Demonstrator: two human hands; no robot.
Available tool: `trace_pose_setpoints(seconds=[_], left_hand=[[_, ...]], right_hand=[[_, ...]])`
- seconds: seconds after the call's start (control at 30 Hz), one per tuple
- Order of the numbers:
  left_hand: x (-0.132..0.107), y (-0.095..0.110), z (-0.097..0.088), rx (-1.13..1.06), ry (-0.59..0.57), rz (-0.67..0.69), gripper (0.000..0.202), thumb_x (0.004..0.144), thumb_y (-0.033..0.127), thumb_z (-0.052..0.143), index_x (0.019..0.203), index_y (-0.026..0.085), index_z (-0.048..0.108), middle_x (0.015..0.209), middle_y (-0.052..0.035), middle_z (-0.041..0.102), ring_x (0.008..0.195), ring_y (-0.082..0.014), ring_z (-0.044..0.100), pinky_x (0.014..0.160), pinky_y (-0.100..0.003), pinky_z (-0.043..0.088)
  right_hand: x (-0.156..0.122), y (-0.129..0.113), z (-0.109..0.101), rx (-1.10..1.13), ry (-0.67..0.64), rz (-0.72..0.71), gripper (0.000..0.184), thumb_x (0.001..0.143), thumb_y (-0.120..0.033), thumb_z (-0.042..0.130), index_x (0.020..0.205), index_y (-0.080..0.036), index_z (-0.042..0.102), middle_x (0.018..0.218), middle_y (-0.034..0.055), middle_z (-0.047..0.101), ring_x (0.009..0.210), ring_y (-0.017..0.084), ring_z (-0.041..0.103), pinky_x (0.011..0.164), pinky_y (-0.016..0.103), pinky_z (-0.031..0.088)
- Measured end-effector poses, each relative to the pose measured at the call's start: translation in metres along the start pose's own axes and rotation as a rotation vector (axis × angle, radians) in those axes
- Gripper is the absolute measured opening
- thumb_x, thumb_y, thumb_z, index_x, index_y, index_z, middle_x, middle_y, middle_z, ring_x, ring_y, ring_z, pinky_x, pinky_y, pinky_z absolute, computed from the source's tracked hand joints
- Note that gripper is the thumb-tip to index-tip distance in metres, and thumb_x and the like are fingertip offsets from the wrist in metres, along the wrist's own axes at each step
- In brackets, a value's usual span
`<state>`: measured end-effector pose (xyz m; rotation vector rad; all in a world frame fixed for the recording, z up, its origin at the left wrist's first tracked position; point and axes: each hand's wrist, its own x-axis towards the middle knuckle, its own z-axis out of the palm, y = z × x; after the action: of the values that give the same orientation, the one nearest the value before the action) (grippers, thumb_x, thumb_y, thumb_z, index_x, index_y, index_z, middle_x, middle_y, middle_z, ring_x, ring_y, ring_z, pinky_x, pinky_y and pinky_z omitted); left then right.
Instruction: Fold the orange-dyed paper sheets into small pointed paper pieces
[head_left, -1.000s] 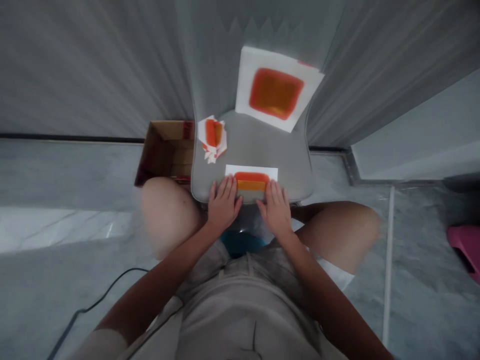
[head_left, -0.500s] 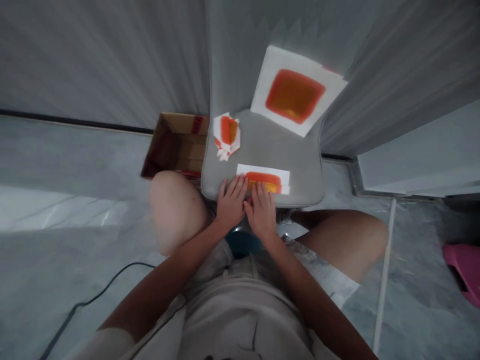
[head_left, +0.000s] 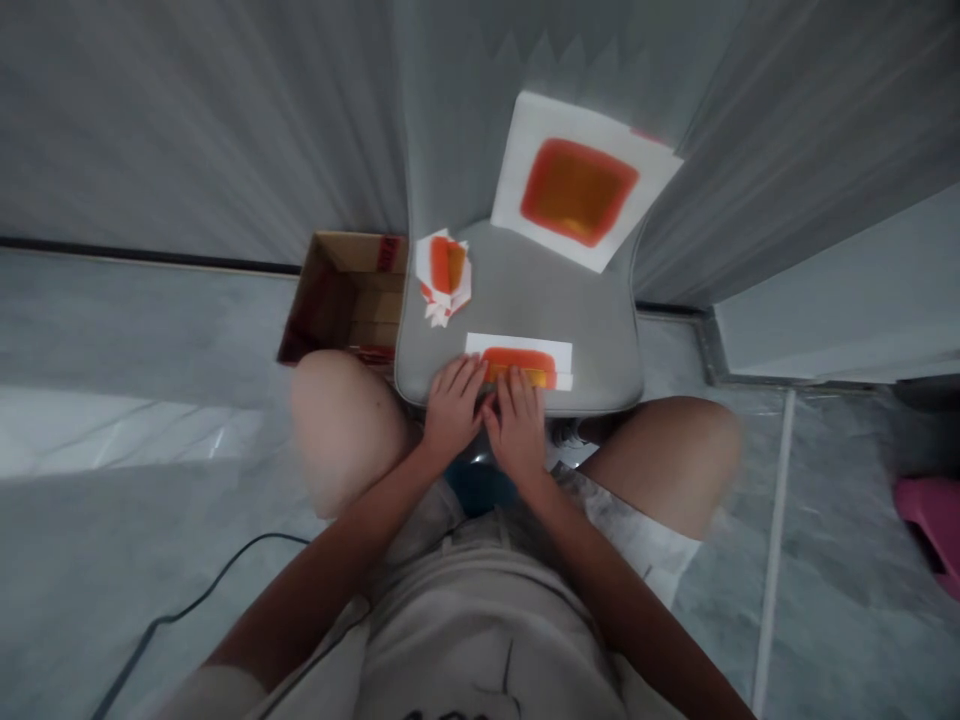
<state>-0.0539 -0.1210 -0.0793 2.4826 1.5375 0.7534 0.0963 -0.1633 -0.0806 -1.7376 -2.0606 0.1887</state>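
A person's two bare hands work side by side at the near edge of a grey chair seat [head_left: 555,300], their thumbs almost meeting. The left hand [head_left: 454,410], fingers extended and close together, rests its fingertips on the near left part of a folded paper strip [head_left: 520,358]; the right hand [head_left: 516,422], likewise flat and unclenched, presses its fingertips on the strip's near edge around the middle. Neither hand is gripping the paper. The strip, white with a red-orange band, lies lengthwise from left to right along the near side of the seat, its right end uncovered.

Farther off to the left, near the seat's edge, sits a small folded paper piece [head_left: 445,272] in white, red and orange, with a jagged near end. At the far right, a large white sheet [head_left: 583,188] bearing an orange square with a red border stands out; whether it leans on the backrest is hard to tell.

Beyond the seat's left side stands an open cardboard box [head_left: 356,290] on the grey floor [head_left: 112,560]. A dark cable [head_left: 210,575] curves at near left, and a pink object [head_left: 928,515] shows at far right.
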Motion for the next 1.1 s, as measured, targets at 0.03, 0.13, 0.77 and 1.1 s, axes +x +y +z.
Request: trace_pose_setpoints(seconds=[0.03,0.13,0.77,1.1], left_hand=[[0.0003,0.001,-0.0005,0.016,-0.007,0.001,0.055,0.106,0.035,0.046,0.157,0.016,0.048,0.161,-0.013,0.05,0.151,-0.0307,0.044,0.124,-0.049,0.036],[0.001,0.004,-0.0017,0.056,-0.014,-0.001,0.054,0.107,0.034,0.045,0.157,0.014,0.049,0.164,-0.0146,0.046,0.153,-0.032,0.042,0.124,-0.049,0.035],[0.002,0.0066,-0.0013,0.056,-0.058,-0.036,0.056,0.106,0.038,0.045,0.16,0.022,0.046,0.167,-0.0121,0.042,0.154,-0.0322,0.04,0.124,-0.052,0.035],[0.0016,0.0075,0.0011,0.077,-0.005,-0.016,0.06,0.108,0.036,0.042,0.163,0.014,0.039,0.168,-0.0158,0.037,0.158,-0.0317,0.034,0.129,-0.056,0.028]], right_hand=[[0.0,-0.0006,-0.0002,-0.01,-0.002,0.005,0.062,0.111,-0.043,0.034,0.161,-0.008,0.039,0.169,0.0195,0.036,0.162,0.029,0.021,0.131,0.057,0.019],[-0.0003,-0.0017,-0.0006,-0.042,0.0,0.031,0.061,0.11,-0.043,0.036,0.162,-0.011,0.039,0.171,0.0186,0.032,0.162,0.031,0.019,0.13,0.06,0.018],[0.0024,-0.0032,-0.001,-0.052,-0.012,0.096,0.063,0.109,-0.048,0.038,0.164,-0.018,0.037,0.174,0.0172,0.024,0.162,0.034,0.017,0.128,0.063,0.018],[0.0041,-0.0015,-0.0081,-0.061,-0.022,0.08,0.067,0.109,-0.052,0.036,0.164,-0.014,0.035,0.17,0.0186,0.034,0.16,0.032,0.024,0.129,0.061,0.014]])
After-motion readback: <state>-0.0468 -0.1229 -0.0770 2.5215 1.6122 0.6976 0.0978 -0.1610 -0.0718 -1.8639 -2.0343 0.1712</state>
